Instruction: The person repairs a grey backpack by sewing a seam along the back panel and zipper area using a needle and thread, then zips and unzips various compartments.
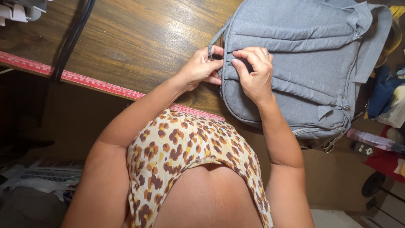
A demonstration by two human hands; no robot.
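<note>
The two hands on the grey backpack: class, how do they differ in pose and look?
The left hand sits at the edge of the grey backpack, partly over the wooden table; the right hand lies fully on the fabric. The left hand's fingers curl by a thin strap loop; the right hand's fingers pinch downward. Only the right hand wears a ring. Both grip the same top seam.
</note>
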